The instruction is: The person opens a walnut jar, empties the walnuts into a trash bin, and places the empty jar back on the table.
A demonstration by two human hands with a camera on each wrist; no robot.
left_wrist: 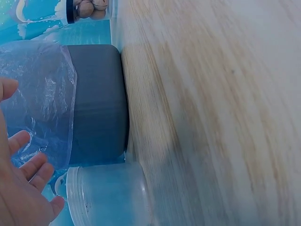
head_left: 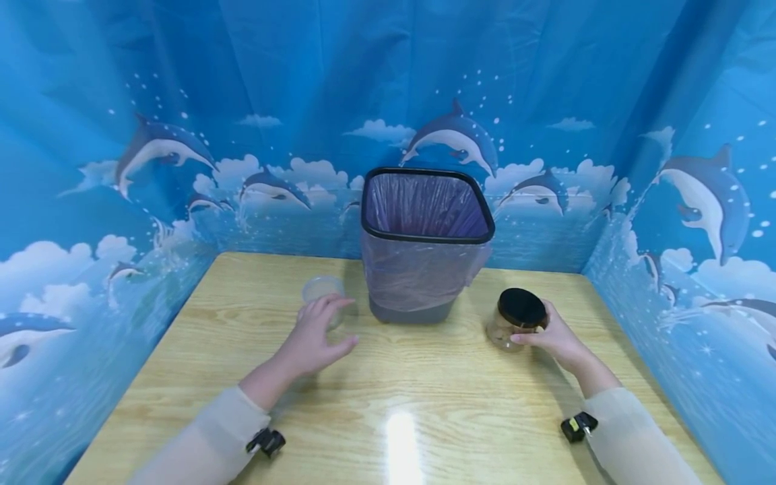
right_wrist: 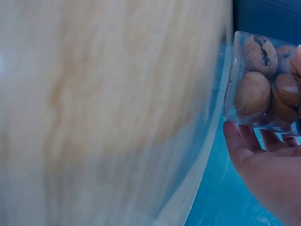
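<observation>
My right hand grips a clear jar with a black lid, thumb on its near side and fingers behind. Brown walnuts show through its wall in the right wrist view, where the jar is tilted. On the left, my left hand is held over the table with thumb and fingers spread apart, nothing between them. Just beyond its fingers stands a second clear jar, without a lid and partly hidden by the hand. The left wrist view shows this jar upright on the table, with the fingers near its rim.
Between the hands, toward the back of the wooden table, stands a grey trash bin with a black rim and a translucent purple liner. A blue dolphin-print curtain encloses the back and both sides.
</observation>
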